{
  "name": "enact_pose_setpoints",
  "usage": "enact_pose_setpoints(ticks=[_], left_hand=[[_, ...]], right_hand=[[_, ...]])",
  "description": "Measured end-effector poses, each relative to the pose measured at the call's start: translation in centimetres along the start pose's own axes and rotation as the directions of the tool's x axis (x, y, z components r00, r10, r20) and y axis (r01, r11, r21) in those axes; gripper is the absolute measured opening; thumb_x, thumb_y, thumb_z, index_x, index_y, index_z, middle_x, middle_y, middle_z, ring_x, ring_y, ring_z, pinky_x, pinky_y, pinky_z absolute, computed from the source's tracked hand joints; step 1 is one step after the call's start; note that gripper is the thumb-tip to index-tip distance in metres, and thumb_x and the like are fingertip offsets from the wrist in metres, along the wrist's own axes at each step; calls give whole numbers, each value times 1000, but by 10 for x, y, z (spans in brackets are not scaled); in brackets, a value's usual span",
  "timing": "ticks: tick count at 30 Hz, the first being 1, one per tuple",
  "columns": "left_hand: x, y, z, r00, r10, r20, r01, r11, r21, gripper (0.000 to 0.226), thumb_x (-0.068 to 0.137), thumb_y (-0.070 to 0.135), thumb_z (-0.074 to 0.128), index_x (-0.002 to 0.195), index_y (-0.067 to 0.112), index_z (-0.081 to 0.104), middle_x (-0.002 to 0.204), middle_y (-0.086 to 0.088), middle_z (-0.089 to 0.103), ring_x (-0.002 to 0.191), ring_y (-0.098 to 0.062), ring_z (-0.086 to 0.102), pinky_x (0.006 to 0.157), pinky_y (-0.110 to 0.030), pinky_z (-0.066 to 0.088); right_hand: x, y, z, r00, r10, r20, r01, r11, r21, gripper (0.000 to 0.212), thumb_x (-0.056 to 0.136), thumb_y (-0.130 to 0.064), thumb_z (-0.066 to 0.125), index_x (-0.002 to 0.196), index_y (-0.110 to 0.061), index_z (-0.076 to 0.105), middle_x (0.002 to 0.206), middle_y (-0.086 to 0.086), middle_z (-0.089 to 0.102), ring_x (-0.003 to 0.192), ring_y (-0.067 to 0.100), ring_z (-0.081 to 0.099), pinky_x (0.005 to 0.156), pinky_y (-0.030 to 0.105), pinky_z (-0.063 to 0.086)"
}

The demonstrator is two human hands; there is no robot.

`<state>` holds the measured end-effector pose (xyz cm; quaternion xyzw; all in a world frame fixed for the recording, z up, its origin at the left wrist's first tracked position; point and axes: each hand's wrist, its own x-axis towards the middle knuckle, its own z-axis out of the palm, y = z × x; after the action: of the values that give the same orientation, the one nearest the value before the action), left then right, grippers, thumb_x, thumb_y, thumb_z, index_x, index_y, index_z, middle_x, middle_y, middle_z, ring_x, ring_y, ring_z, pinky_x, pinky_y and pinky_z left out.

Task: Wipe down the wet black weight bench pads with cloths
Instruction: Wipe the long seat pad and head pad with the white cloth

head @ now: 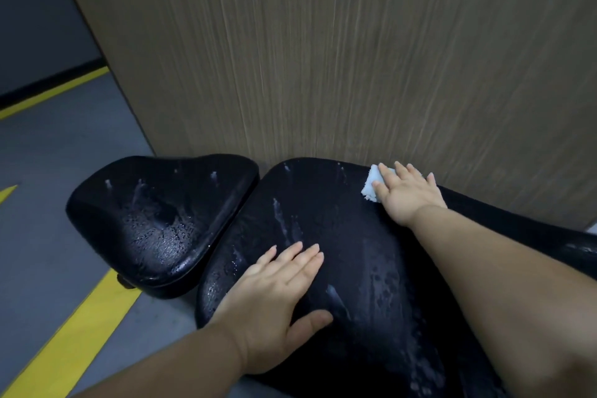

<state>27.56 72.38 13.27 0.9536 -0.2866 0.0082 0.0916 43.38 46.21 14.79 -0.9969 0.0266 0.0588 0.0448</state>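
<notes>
Two wet black bench pads fill the lower half of the view. The smaller seat pad lies at the left, beaded with water drops. The long back pad runs from the centre to the lower right, streaked with water. My left hand rests flat, palm down, on the near left part of the long pad and holds nothing. My right hand presses flat on a small white cloth at the pad's far edge, beside the wall. Most of the cloth is hidden under my fingers.
A wood-grain wall panel stands directly behind the bench, touching its far edge. Grey floor with yellow lines lies to the left. A narrow gap separates the two pads.
</notes>
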Motion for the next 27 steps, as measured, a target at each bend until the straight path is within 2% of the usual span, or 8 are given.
enact_pose_setpoints(ticks=[4, 7, 11, 14, 18, 25, 27], left_hand=[[1, -1, 0, 1000, 4, -21, -3, 1000, 13, 77, 95, 72, 18, 154, 22, 27, 160, 12, 19, 148, -8, 12, 115, -32, 5], [2, 0, -1, 1000, -4, -1, 4, 999, 36, 76, 96, 71, 19, 153, 21, 30, 160, 11, 22, 148, -10, 15, 115, -33, 7], [3, -1, -2, 1000, -18, 16, 18, 1000, 14, 82, 92, 74, 8, 156, 24, 20, 161, 14, 11, 148, -6, 3, 117, -29, -3], [3, 2, -5, 1000, -20, 13, 20, 999, 42, 84, 90, 74, 3, 156, 24, 18, 161, 13, 9, 149, -6, 2, 117, -28, -5], [4, 5, -10, 994, -62, 89, 58, 997, 48, 88, 80, 74, -5, 156, 29, -2, 159, 18, -12, 145, 1, -18, 117, -26, -15], [3, 9, -11, 991, -63, 121, 53, 995, 88, 94, 75, 73, -11, 156, 26, -2, 161, 15, -8, 148, -4, -11, 120, -28, -9], [3, 9, -11, 992, -60, 115, 50, 995, 83, 96, 74, 74, -12, 156, 26, -1, 162, 13, -7, 148, -5, -10, 119, -27, -9]], right_hand=[[25, 1, -4, 999, 47, 11, -47, 999, 22, 55, 99, -49, 11, 149, -32, 24, 151, 5, 34, 139, 27, 28, 118, 49, 5], [33, 0, -6, 997, 74, 10, -74, 997, 4, 55, 99, -48, 11, 145, -27, 34, 145, 9, 40, 134, 30, 35, 117, 50, 10], [27, -1, -5, 1000, 2, -1, -2, 1000, 8, 52, 101, -43, 12, 150, -30, 22, 154, 1, 29, 142, 23, 24, 119, 46, 5], [12, 0, -5, 998, -57, 7, 57, 998, 7, 52, 102, -40, 13, 153, -31, 12, 157, -4, 21, 143, 19, 18, 118, 42, 7], [-31, -3, -1, 990, -143, 8, 143, 990, -13, 52, 102, -37, 14, 153, -28, 10, 160, -1, 11, 146, 20, 8, 118, 41, 7], [-135, -19, 10, 967, -252, 38, 252, 968, 9, 54, 103, -42, 16, 154, -30, 3, 161, -5, -1, 148, 16, -4, 119, 38, -3], [-164, -22, 14, 951, -303, 65, 303, 953, 4, 57, 100, -49, 10, 153, -31, -1, 161, -6, -5, 147, 15, -8, 118, 36, -6]])
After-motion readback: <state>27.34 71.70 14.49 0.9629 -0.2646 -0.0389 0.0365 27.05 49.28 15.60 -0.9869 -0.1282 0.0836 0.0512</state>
